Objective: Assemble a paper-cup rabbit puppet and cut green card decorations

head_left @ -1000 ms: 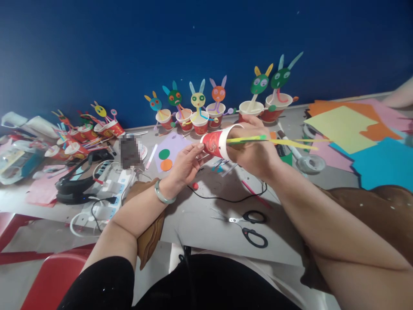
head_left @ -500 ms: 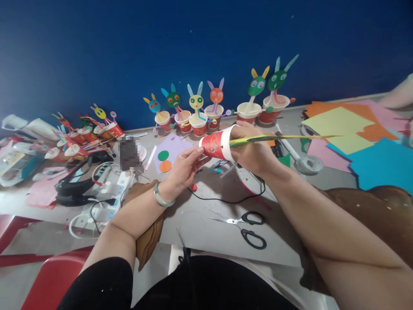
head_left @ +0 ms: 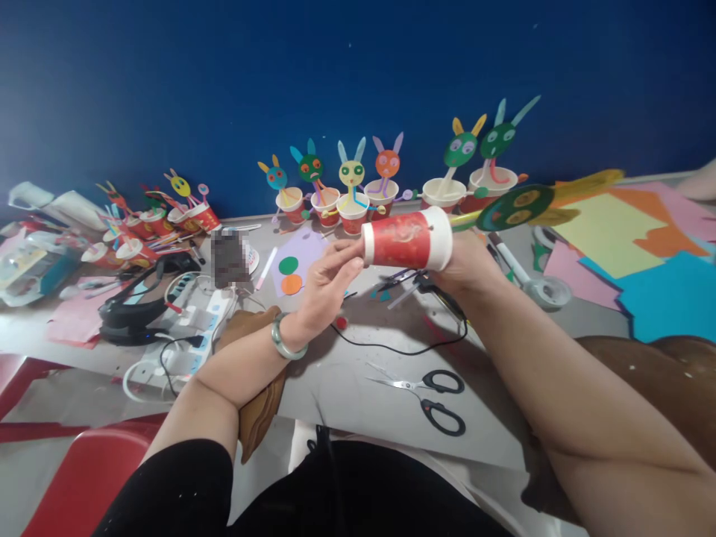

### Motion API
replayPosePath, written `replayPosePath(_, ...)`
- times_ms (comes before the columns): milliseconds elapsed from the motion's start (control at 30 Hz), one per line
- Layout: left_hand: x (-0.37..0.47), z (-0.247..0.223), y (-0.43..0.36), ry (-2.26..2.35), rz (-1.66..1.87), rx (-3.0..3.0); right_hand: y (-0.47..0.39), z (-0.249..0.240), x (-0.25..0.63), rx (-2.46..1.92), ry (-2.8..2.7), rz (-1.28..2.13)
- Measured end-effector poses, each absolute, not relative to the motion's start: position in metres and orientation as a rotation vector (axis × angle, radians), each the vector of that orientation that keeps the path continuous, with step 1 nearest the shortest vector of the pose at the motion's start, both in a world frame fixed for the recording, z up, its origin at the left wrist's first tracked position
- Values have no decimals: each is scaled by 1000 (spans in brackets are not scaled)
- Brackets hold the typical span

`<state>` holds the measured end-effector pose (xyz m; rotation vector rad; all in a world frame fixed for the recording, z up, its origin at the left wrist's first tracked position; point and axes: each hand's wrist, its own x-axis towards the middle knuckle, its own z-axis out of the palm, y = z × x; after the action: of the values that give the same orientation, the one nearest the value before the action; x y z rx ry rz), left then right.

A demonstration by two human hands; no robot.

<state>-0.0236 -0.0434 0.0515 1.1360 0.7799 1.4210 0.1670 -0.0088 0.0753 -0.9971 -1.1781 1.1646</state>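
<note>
A red paper cup (head_left: pixel 400 240) with a white rim lies sideways in the air between my hands. My left hand (head_left: pixel 327 287), with a bangle at the wrist, grips its narrow base between thumb and fingers. At the rim is my right hand (head_left: pixel 473 265); its fingertips are hidden behind the cup. Out of the cup's mouth, to the right, sticks a paper rabbit figure (head_left: pixel 517 207) with a green head, round eyes and yellow ears. Below on the table lie scissors (head_left: pixel 407 385) with black handles, blades apart.
Several finished cup figures (head_left: pixel 353 212) line the blue wall. Coloured paper sheets (head_left: pixel 665 291) and a tape roll (head_left: pixel 548 292) lie to the right. On the left are a power strip (head_left: pixel 209 328), a black headset (head_left: pixel 131 313) and more cups. A black cable (head_left: pixel 397 350) crosses the table.
The cup has turned and shifted right, so its side now faces me. The rabbit figure, edge-on before, now shows its face. My left hand has followed the base.
</note>
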Motion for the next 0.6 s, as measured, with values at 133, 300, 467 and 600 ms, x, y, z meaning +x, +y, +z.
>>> replayPosePath(133, -26, 58, -44, 752, 1478, 1195, -3, 67, 160, -853, -1098, 1420)
replayPosePath(300, -29, 62, -45, 759, 1474, 1278, -1, 60, 162, -809, -1105, 1542)
replayPosePath(467, -32, 66, -44, 738, 1430, 1313, 4, 50, 168, -833, -1158, 1549)
replayPosePath(600, -35, 67, -43, 736, 1482, 1509, 3, 40, 170, -813, -1216, 1512)
